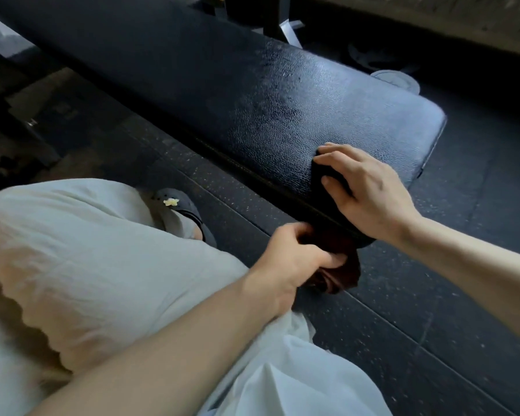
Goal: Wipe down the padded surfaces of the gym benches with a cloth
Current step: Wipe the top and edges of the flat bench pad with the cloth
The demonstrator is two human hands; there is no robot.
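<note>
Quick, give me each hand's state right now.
Left hand: grip closed on the dark red cloth.
Right hand: open, fingers resting on the bench pad.

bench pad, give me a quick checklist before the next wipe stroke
1. Cloth in hand: ok. The left hand grips the dark reddish cloth.
2. Cloth on the padding: not ok. It hangs bunched at the near edge of the bench pad, below the top surface.
3. Bench steadied: ok. The right hand rests on the pad near its end, fingers spread.
4. Top surface free of objects: ok in the part shown.
5. Pad already wiped: cannot tell. It shines in patches, but the far end is dark.
6. Footing: ok. A clog is planted on the rubber floor.
</note>
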